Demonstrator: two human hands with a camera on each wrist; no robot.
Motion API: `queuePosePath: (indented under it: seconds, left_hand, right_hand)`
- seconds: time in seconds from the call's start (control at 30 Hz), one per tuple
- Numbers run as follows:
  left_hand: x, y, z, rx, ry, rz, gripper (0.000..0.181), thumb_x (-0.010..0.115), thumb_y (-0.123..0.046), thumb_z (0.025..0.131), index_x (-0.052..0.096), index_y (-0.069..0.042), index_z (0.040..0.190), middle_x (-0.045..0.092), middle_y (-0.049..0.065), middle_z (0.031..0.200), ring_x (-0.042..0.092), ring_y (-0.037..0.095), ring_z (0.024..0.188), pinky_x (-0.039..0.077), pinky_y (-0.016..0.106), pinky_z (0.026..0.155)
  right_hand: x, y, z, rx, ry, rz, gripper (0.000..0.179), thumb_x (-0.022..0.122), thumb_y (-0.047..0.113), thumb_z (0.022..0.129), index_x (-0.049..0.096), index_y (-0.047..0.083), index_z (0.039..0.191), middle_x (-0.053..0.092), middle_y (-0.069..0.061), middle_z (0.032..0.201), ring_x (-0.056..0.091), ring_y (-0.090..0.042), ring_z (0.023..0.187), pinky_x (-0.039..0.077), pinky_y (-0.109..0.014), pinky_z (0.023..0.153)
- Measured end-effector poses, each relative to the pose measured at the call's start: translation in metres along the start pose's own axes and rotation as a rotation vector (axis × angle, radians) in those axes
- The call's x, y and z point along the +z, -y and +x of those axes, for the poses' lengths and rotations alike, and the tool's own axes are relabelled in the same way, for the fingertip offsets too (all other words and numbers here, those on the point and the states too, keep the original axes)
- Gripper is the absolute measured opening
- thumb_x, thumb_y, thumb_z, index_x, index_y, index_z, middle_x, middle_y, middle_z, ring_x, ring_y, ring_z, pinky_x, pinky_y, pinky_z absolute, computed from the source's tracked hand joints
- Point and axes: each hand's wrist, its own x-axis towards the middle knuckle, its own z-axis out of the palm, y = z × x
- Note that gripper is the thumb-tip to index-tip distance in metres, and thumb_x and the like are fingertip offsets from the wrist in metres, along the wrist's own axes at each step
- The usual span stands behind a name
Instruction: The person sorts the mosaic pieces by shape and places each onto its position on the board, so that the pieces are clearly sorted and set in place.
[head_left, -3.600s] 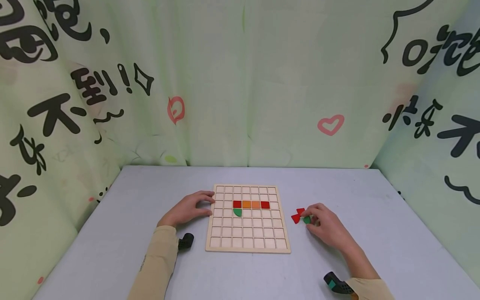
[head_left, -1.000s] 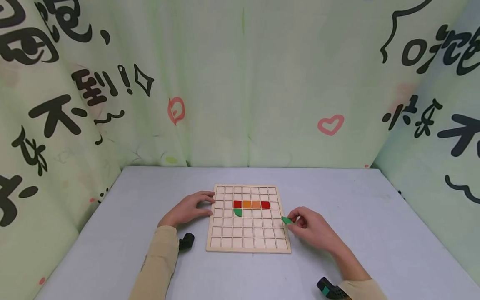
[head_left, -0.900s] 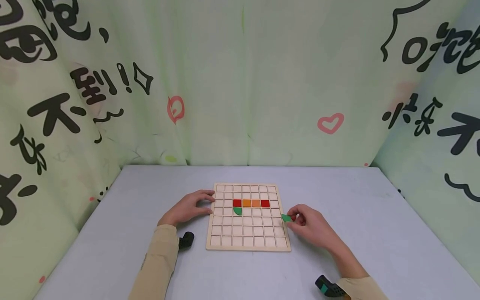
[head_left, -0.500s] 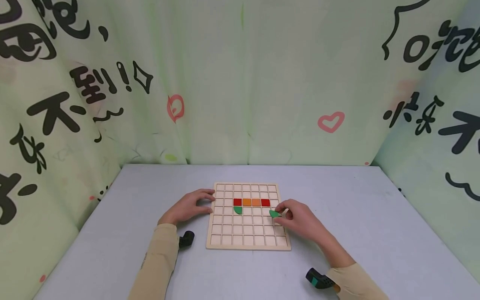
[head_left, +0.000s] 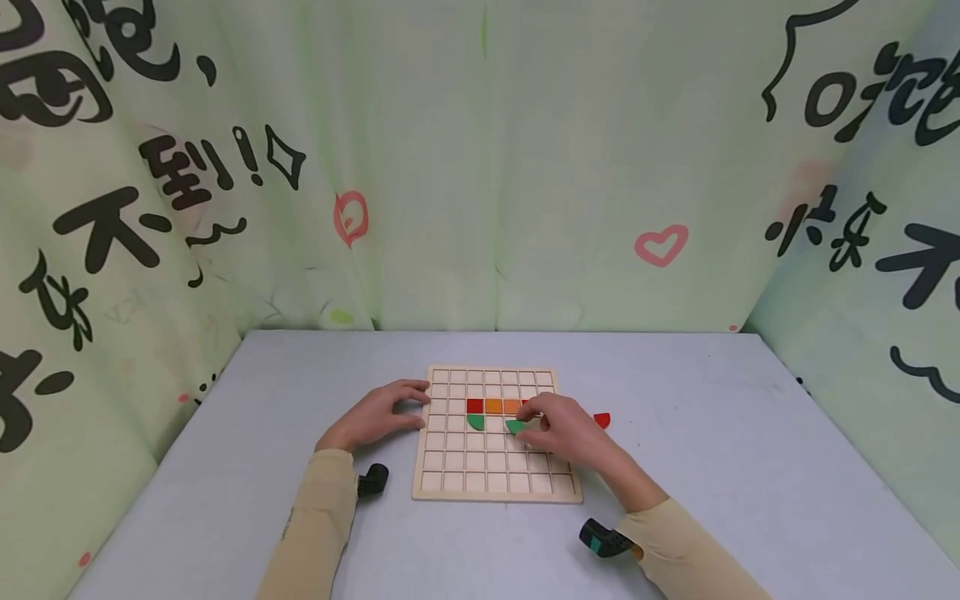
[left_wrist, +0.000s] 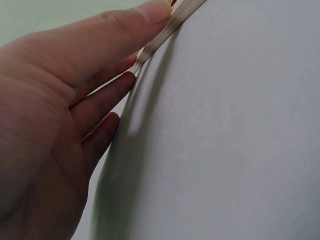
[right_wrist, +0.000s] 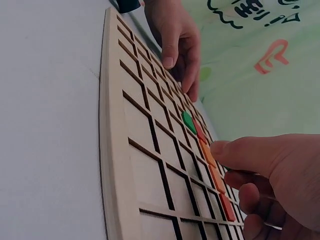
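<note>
A wooden grid board (head_left: 476,463) lies flat on the table. My left hand (head_left: 375,418) rests at its left edge, thumb and fingers spread and touching the frame; the left wrist view shows the thumb (left_wrist: 155,11) on that edge. My right hand (head_left: 566,431) is over the board, pinching a green quarter-round tile (head_left: 514,426) between thumb and finger. In the right wrist view the thumb hides most of this tile. One row holds a red tile (head_left: 475,406), two orange tiles (head_left: 493,406) and another red tile, mostly covered by my right hand. Below the left red tile sits a green quarter-round tile (head_left: 476,422).
A loose red tile (head_left: 602,420) lies on the table right of the board, partly behind my right hand. The white table (head_left: 315,367) extends around the board. A printed green curtain (head_left: 427,275) stands behind and at both sides.
My right hand has picked up the green tile from beside the red pieces and carried it left over the board to below the tile row. The left hand has stayed at the board's edge.
</note>
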Motion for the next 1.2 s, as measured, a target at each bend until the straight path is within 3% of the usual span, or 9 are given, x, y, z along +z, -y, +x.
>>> queuePosePath:
  seconds: [0.27,0.63,1.2]
  left_hand:
    - [0.001,0.003,0.000,0.009,-0.002,-0.002,0.037,0.077,-0.023,0.085,0.068,-0.011,0.119,0.048,0.001,0.147,0.036,0.025,0.140,0.033,0.043,0.114]
    - [0.001,0.001,0.000,0.008,-0.010,-0.008,0.036,0.077,-0.022,0.085,0.068,-0.011,0.119,0.048,0.002,0.147,0.036,0.026,0.140,0.033,0.044,0.114]
    - [0.000,0.000,-0.001,0.023,-0.002,0.000,0.037,0.077,-0.023,0.086,0.068,-0.010,0.119,0.048,0.003,0.147,0.036,0.026,0.140,0.032,0.044,0.114]
  right_hand:
    - [0.016,0.010,0.016,-0.015,-0.009,-0.027,0.019,0.079,0.016,0.083,0.072,0.009,0.100,0.066,0.002,0.095,0.057,-0.016,0.088,0.052,-0.032,0.079]
    - [0.028,0.013,0.023,0.066,-0.079,-0.028,0.016,0.077,0.016,0.084,0.073,0.009,0.097,0.063,0.002,0.092,0.054,-0.015,0.084,0.050,-0.032,0.076]
    - [0.029,0.014,0.019,0.074,-0.124,-0.027,0.012,0.076,0.013,0.084,0.073,0.007,0.094,0.062,0.003,0.085,0.054,-0.013,0.080,0.049,-0.029,0.072]
